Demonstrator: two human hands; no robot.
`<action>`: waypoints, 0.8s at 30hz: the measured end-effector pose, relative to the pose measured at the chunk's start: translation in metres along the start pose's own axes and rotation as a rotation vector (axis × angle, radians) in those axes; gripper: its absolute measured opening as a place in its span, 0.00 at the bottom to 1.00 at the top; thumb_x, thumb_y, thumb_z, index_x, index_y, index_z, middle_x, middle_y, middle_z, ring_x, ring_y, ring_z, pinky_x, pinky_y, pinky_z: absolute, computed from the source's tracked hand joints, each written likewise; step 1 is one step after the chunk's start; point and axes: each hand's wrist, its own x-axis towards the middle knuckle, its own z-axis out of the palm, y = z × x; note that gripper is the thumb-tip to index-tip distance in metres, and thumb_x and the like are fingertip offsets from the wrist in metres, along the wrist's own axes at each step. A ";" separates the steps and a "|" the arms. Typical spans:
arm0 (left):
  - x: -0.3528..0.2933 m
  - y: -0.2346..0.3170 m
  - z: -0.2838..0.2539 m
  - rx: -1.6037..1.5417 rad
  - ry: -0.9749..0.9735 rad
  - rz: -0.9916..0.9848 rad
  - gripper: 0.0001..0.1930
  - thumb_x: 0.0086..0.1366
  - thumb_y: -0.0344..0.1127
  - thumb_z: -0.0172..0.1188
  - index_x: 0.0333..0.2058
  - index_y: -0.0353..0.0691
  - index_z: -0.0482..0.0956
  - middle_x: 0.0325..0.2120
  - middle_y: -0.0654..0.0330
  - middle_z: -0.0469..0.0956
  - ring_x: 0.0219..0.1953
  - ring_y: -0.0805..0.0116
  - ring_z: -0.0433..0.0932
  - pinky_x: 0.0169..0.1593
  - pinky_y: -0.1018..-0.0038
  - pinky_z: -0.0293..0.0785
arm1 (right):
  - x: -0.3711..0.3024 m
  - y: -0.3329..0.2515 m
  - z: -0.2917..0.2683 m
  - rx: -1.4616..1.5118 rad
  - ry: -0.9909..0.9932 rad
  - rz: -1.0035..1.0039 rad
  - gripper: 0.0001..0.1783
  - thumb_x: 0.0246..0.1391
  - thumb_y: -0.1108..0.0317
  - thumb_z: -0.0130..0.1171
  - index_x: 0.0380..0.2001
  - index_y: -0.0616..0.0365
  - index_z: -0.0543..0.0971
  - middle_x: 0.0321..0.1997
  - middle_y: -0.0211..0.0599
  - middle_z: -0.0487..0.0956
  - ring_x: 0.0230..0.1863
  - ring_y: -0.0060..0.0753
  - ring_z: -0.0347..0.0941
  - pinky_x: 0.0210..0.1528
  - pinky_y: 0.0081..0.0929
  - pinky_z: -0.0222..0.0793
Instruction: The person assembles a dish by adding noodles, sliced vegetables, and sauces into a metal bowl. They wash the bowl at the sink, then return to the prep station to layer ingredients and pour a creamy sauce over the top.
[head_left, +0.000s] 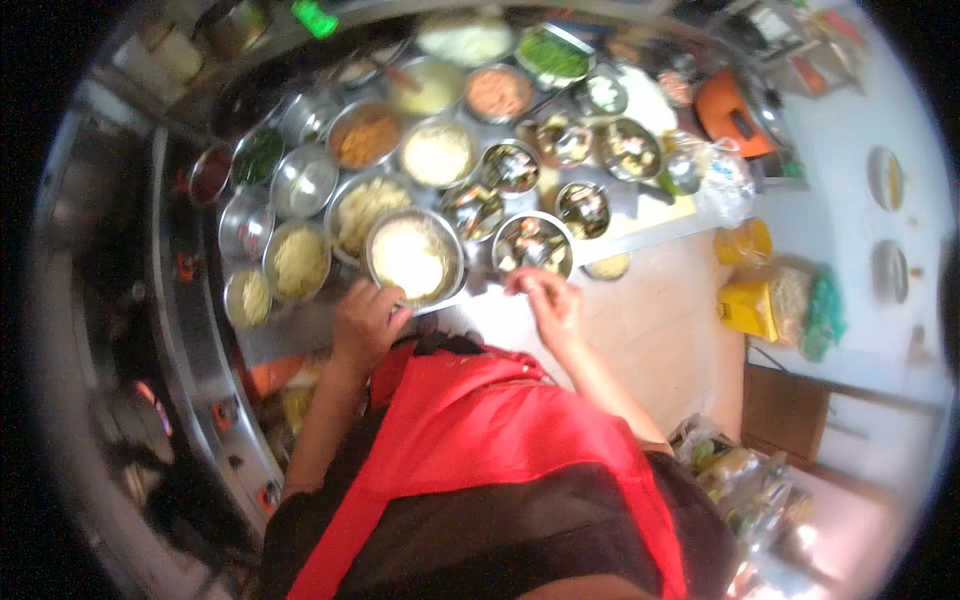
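Observation:
My left hand (367, 322) is closed at the near left rim of a metal bowl (452, 288) with pale, overexposed contents, its fingers curled against the rim. My right hand (552, 305) has its fingertips drawn together at the near edge of a smaller metal bowl (535, 250) of dark and whitish pieces. Whatever lies between those fingertips is too blurred to make out. Beside these two stand more bowls with similar dark contents, one (475, 212) between them and another (583, 209) to the right.
Several metal bowls crowd the table, among them orange shreds (366, 138), pale shreds (300, 262) and chopped greens (553, 57). A plastic bag (728, 185) sits at the right end. Yellow packages (748, 305) lie beyond the table, and a metal-edged counter (190, 330) runs along the left.

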 end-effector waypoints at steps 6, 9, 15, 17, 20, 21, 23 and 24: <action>0.032 0.015 0.004 -0.097 0.045 0.127 0.13 0.42 0.29 0.68 0.28 0.39 0.74 0.20 0.57 0.72 0.25 0.58 0.71 0.29 0.66 0.67 | -0.003 0.010 -0.008 0.493 0.252 0.227 0.13 0.62 0.67 0.46 0.38 0.69 0.73 0.32 0.46 0.79 0.30 0.33 0.77 0.37 0.25 0.74; 0.041 0.018 0.004 -0.125 0.048 0.148 0.13 0.41 0.28 0.69 0.27 0.39 0.74 0.20 0.57 0.71 0.24 0.59 0.71 0.28 0.67 0.66 | 0.000 0.019 -0.015 0.652 0.367 0.281 0.14 0.61 0.64 0.46 0.38 0.68 0.72 0.30 0.48 0.78 0.27 0.34 0.76 0.33 0.27 0.75; 0.037 0.010 0.010 -0.132 0.026 0.072 0.12 0.42 0.28 0.68 0.26 0.39 0.74 0.19 0.57 0.71 0.25 0.58 0.70 0.28 0.66 0.66 | 0.009 0.021 -0.028 0.704 0.449 0.222 0.15 0.62 0.64 0.46 0.40 0.68 0.71 0.33 0.47 0.78 0.31 0.32 0.77 0.36 0.24 0.75; 0.033 0.006 0.010 -0.126 -0.014 0.038 0.11 0.44 0.30 0.67 0.27 0.39 0.74 0.21 0.56 0.72 0.27 0.55 0.70 0.31 0.64 0.67 | 0.014 0.026 -0.027 0.570 0.442 0.178 0.15 0.62 0.65 0.46 0.41 0.68 0.72 0.35 0.47 0.79 0.33 0.32 0.77 0.38 0.24 0.74; 0.032 0.002 0.012 -0.142 0.034 0.067 0.13 0.41 0.28 0.69 0.25 0.39 0.74 0.18 0.58 0.70 0.23 0.60 0.69 0.27 0.67 0.64 | 0.018 0.031 -0.019 0.310 0.423 0.109 0.14 0.62 0.68 0.46 0.43 0.68 0.73 0.38 0.45 0.79 0.35 0.30 0.77 0.41 0.24 0.74; 0.032 0.002 0.011 -0.141 0.025 0.065 0.13 0.41 0.28 0.69 0.25 0.38 0.74 0.18 0.58 0.70 0.23 0.59 0.69 0.27 0.67 0.64 | 0.019 0.027 -0.016 0.320 0.418 0.080 0.14 0.62 0.68 0.46 0.43 0.67 0.73 0.38 0.44 0.79 0.36 0.30 0.77 0.41 0.25 0.73; 0.032 0.003 0.008 -0.140 0.007 0.063 0.13 0.41 0.28 0.69 0.26 0.38 0.74 0.18 0.58 0.70 0.23 0.59 0.69 0.27 0.67 0.64 | 0.017 0.014 -0.013 0.424 0.425 0.072 0.13 0.62 0.68 0.46 0.42 0.67 0.74 0.39 0.43 0.79 0.37 0.29 0.77 0.42 0.25 0.73; 0.033 0.004 0.007 -0.144 -0.002 0.077 0.13 0.41 0.28 0.69 0.26 0.38 0.74 0.18 0.58 0.70 0.23 0.59 0.69 0.27 0.67 0.64 | 0.014 0.008 -0.015 0.417 0.377 0.063 0.13 0.62 0.68 0.47 0.42 0.67 0.74 0.39 0.43 0.79 0.37 0.29 0.77 0.42 0.25 0.73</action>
